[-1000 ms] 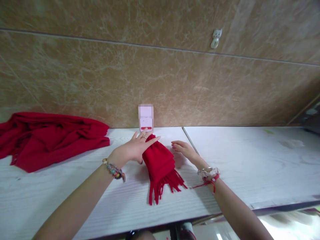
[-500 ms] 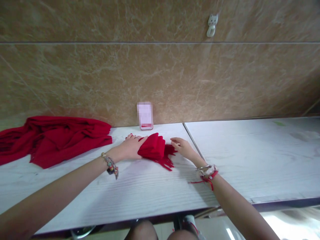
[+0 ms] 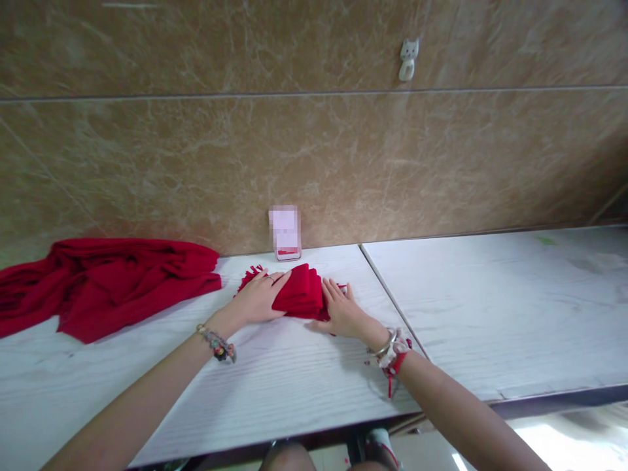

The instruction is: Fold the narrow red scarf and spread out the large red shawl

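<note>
Roughly: head-cam view of you at a white table (image 3: 275,386), w/ a small box (image 3: 286,234) propped at the wall as the reference pt. The folded red scarf (image 3: 300,293) lay just in front of that box, a compact bundle flat on the tabletop, its fringe (image 3: 248,274) poking out front-left of the box.

Risk, as a judgement: the folds looked loose and springy, so lifting either palm could have let the bundle open up. A sideways push from one hand w/o the other matching it could have skewed the layers, or slid the bundle toward the seam (image 3: 387,297) btwn tabletops, front-right of the box. The stray fringe could also have snagged under your fingers.

Your left hand (image 3: 258,301) lay palm-down, front-left of the box, fingers extended together across the bundle's left edge. Nothing was pinched, i.e. an open, flat press. Your right hand (image 3: 343,313) sat front-right of the box, palm-down, fingers spread wide, tips touching the bundle's right edge; it too was open, holding nothing. Both forearms reached in from the near edge.

A loose red cloth (image 3: 112,282) lay heaped well left of the box, apart from both hands.
</note>
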A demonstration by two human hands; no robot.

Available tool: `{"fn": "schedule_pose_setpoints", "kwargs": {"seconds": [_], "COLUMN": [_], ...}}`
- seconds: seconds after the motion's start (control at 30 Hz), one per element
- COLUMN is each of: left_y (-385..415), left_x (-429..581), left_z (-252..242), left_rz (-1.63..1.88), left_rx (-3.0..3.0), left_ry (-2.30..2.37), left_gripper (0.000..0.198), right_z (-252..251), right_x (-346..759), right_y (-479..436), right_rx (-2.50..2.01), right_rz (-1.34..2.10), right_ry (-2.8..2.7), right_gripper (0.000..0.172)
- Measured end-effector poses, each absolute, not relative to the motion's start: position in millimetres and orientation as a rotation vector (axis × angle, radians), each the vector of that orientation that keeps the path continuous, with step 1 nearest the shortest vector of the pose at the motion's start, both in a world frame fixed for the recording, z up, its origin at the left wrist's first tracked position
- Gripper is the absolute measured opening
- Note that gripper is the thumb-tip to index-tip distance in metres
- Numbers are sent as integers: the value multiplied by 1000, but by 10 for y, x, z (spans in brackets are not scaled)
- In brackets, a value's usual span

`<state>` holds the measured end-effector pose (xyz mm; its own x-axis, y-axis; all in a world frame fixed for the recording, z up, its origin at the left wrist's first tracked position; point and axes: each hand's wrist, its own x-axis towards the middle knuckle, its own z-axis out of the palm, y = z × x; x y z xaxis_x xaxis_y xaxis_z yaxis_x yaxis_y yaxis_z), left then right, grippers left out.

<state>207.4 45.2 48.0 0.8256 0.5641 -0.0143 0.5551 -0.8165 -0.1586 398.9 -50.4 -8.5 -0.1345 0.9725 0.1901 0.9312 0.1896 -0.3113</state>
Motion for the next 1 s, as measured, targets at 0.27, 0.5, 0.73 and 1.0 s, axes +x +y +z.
{"fn": "schedule_pose_setpoints", "kwargs": {"seconds": [0.27, 0.5, 0.73, 1.0], "left_y": [504, 484, 503, 527], "left_x": [1915, 1858, 1826, 1657], "left_z": [372, 416, 370, 434], "left_rz": [-132, -134, -291, -474], "left_rx": [-2884, -2890, -2864, -2759], "left_ry": [-835, -844, -889, -1121], "left_gripper": [73, 73, 80, 74], "right_z": [-76, -21, 3, -29], "right_x": [4070, 4068, 4051, 4091], "right_y": [-475, -475, -488, -504], "right_rx": [-1887, -1942, -2002, -2027], "right_rz": [112, 132, 86, 48], "right_ry": [-2238, -2295, -2327, -2335], "right_gripper": [76, 75, 77, 76]}}
